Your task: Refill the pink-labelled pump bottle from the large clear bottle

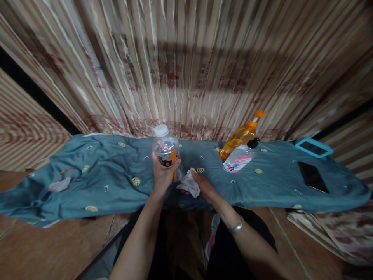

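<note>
My left hand is wrapped round a clear plastic bottle with a white cap and an orange and black label. The bottle stands upright or nearly so over the cloth-covered surface; whether its base touches the cloth is hidden. Close beside its lower right side, my right hand pinches a crumpled white tissue. The fingertips of that hand are partly hidden behind the tissue.
Right of my hands are an amber pump bottle and a clear bottle with a black cap. A blue-framed object and a dark phone lie farther right. Another pale crumpled piece lies left on the teal cloth. Curtains hang behind.
</note>
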The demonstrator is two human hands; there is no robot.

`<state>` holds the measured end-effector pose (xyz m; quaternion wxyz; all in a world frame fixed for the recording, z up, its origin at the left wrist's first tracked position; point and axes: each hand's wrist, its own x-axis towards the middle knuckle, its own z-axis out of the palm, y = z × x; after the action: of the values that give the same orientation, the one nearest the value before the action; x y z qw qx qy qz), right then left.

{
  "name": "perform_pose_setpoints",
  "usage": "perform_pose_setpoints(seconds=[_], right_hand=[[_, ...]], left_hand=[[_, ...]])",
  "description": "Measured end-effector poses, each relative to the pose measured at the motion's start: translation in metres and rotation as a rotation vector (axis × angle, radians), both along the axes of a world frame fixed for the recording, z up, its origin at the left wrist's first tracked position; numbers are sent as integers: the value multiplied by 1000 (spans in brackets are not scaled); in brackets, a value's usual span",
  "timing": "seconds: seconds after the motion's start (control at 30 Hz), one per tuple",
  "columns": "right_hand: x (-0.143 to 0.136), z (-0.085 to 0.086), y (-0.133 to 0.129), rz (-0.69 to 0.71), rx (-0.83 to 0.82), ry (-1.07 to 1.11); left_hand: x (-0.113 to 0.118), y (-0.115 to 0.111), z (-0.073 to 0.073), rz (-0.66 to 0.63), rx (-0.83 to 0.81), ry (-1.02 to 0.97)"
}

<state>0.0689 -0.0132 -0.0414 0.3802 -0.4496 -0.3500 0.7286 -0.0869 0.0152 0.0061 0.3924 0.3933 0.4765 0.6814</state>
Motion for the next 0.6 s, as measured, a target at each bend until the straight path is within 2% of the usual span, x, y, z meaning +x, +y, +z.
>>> perform_pose_setpoints(seconds=[0.1,0.23,0.3,0.4,0.6], right_hand=[[17,7,3,-149,149,-155],[34,18,8,-349,346,-344],[34,25,7,-362,398,-361],[27,42,2,-340,480,-325],[21,88,-4,-411,873,-338]], left_hand=[[3,2,-5,14,9,121],[17,2,-16,-80,34,150],[23,-1,-18,-110,19,201],[30,-7,-13,-136,-13,333],[39,-20,1,-278,26,442]])
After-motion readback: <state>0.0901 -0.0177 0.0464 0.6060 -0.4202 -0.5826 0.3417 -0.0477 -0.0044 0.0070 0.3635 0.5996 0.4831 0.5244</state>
